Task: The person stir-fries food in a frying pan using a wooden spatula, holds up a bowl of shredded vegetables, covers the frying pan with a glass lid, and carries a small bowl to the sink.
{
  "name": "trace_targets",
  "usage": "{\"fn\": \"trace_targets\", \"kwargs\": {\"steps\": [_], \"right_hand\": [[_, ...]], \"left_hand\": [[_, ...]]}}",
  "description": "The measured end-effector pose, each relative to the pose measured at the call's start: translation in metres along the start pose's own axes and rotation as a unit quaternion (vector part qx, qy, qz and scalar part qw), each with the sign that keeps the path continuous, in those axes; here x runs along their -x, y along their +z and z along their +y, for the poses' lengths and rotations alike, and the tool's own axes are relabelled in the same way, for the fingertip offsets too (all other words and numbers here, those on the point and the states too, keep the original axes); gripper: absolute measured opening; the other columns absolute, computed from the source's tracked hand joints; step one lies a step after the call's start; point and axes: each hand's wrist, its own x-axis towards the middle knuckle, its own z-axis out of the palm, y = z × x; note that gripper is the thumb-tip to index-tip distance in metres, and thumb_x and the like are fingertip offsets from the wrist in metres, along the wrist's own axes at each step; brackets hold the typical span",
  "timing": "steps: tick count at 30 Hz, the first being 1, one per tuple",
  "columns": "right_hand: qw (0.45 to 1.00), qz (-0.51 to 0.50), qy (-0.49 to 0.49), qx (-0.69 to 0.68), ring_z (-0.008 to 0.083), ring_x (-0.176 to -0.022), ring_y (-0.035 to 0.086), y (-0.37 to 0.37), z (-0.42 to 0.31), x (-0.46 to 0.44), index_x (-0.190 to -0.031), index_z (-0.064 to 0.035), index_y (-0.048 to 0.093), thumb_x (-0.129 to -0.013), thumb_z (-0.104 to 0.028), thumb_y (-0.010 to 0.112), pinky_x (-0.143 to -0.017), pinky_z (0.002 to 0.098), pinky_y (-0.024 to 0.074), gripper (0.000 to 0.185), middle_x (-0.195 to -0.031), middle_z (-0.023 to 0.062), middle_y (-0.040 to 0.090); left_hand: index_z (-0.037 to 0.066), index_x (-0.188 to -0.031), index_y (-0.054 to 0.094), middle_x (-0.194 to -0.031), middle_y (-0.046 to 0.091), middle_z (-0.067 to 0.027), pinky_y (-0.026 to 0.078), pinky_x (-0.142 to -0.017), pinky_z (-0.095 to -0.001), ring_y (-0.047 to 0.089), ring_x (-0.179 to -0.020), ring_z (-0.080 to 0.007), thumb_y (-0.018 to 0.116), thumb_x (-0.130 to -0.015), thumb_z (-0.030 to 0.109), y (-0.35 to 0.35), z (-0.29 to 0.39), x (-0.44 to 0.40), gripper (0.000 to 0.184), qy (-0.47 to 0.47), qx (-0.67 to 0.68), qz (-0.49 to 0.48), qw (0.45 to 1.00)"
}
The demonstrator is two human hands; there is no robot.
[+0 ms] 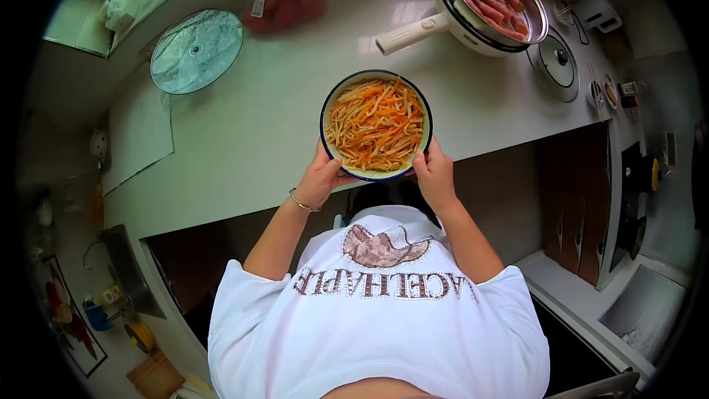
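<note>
Both my hands hold a round white bowl with a dark blue rim (323,120), over the front edge of the counter. Shredded food in pale yellow and orange (377,125) fills it. My left hand (323,177) grips the lower left side, thumb on the rim and fingers beneath. On the lower right side, my right hand (434,175) grips in the same way. Parts of the fingers of both hands are hidden under the bowl.
On the counter (258,133), a long-handled pot (473,33) at the upper right bears a steel tray with two eggs and pink sausages. Right of it lies a glass lid (557,59). A round glass cover (196,52) and a red bag (284,4) are at the upper left.
</note>
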Motion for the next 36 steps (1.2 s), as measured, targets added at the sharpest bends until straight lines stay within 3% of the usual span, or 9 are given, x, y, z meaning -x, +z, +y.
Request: {"fn": "trace_targets", "kwargs": {"steps": [4,8,9,16,19,23,25,28,36], "right_hand": [[0.998,0.001,0.031,-0.058,0.0117,-0.070,0.063,0.006,-0.028,0.003,-0.116,0.0032,0.049,-0.090,-0.005,0.040,-0.058,0.0251,0.0549,0.029,-0.091,0.0092,0.063],[0.991,0.000,0.107,-0.083,0.0139,-0.073,0.064,0.005,-0.025,-0.006,-0.112,0.0055,0.049,-0.087,-0.002,0.042,-0.060,0.0267,0.0574,0.027,-0.091,0.0108,0.063],[0.991,-0.007,0.100,-0.085,0.0138,-0.072,0.064,0.003,-0.025,-0.004,-0.107,0.0067,0.051,-0.087,-0.004,0.043,-0.059,0.0261,0.0570,0.023,-0.091,0.0113,0.062],[0.987,-0.042,0.093,-0.122,0.0116,-0.069,0.062,-0.028,-0.063,0.003,-0.109,0.0073,0.051,-0.087,-0.003,0.043,-0.055,0.0261,0.0566,0.026,-0.089,0.0094,0.062],[0.998,-0.050,-0.012,-0.045,0.0097,-0.065,0.060,-0.056,-0.113,0.024,-0.111,0.0085,0.052,-0.085,-0.003,0.045,-0.055,0.0205,0.0486,0.029,-0.087,0.0089,0.063],[0.994,0.043,-0.101,-0.019,0.0116,-0.061,0.058,-0.075,-0.163,0.059,-0.107,0.0130,0.053,-0.079,-0.018,0.053,-0.057,0.0212,0.0435,0.043,-0.076,0.0085,0.064],[0.991,0.078,-0.103,0.039,0.0132,-0.061,0.059,-0.087,-0.182,0.078,-0.105,0.0143,0.054,-0.074,-0.024,0.054,-0.059,0.0225,0.0457,0.049,-0.073,0.0099,0.064],[0.986,0.060,-0.134,0.076,0.0149,-0.061,0.060,-0.103,-0.187,0.088,-0.102,0.0148,0.054,-0.069,-0.021,0.051,-0.062,0.0229,0.0477,0.049,-0.073,0.0114,0.065],[0.976,0.025,-0.197,0.090,0.0134,-0.060,0.058,-0.105,-0.193,0.099,-0.095,0.0144,0.054,-0.069,-0.020,0.051,-0.059,0.0229,0.0468,0.043,-0.072,0.0127,0.063]], "left_hand": [[0.017,-0.140,0.010,-0.131,0.041,-0.0116,0.052,-0.088,-0.0429,0.055,-0.110,-0.0263,0.034,-0.094,0.010,-0.004,0.021,0.008,0.052,-0.018,-0.010,-0.009,1.000],[0.015,-0.140,0.009,-0.132,0.041,-0.0133,0.052,-0.085,-0.0422,0.057,-0.108,-0.0257,0.035,-0.095,0.014,0.009,0.035,0.020,0.053,-0.011,-0.068,0.005,0.998],[0.014,-0.140,0.008,-0.132,0.041,-0.0136,0.054,-0.081,-0.0401,0.058,-0.106,-0.0264,0.035,-0.095,0.014,0.010,0.036,0.019,0.053,-0.012,-0.068,0.004,0.998],[0.009,-0.140,0.006,-0.130,0.040,-0.0165,0.056,-0.074,-0.0333,0.059,-0.104,-0.0240,0.035,-0.095,0.013,0.037,0.062,0.050,0.054,-0.023,-0.125,0.004,0.992],[-0.004,-0.139,0.004,-0.122,0.047,-0.0187,0.052,-0.076,-0.0309,0.061,-0.097,-0.0230,0.049,-0.090,0.015,0.046,0.086,0.087,0.069,0.174,-0.282,-0.068,0.941],[-0.004,-0.139,0.002,-0.123,0.045,-0.0193,0.052,-0.077,-0.0315,0.060,-0.099,-0.0239,0.048,-0.090,0.014,0.045,0.086,0.123,0.070,0.348,-0.385,-0.172,0.837],[-0.004,-0.139,0.001,-0.124,0.045,-0.0197,0.053,-0.077,-0.0319,0.059,-0.100,-0.0244,0.048,-0.090,0.014,0.045,0.078,0.125,0.070,0.384,-0.396,-0.190,0.812],[-0.004,-0.139,0.000,-0.125,0.043,-0.0202,0.053,-0.077,-0.0324,0.058,-0.102,-0.0250,0.047,-0.090,0.013,0.048,0.074,0.128,0.070,0.405,-0.398,-0.198,0.799],[-0.003,-0.139,-0.003,-0.129,0.039,-0.0215,0.053,-0.078,-0.0337,0.056,-0.106,-0.0269,0.046,-0.090,0.011,0.049,0.069,0.133,0.071,0.424,-0.394,-0.207,0.789]]}}
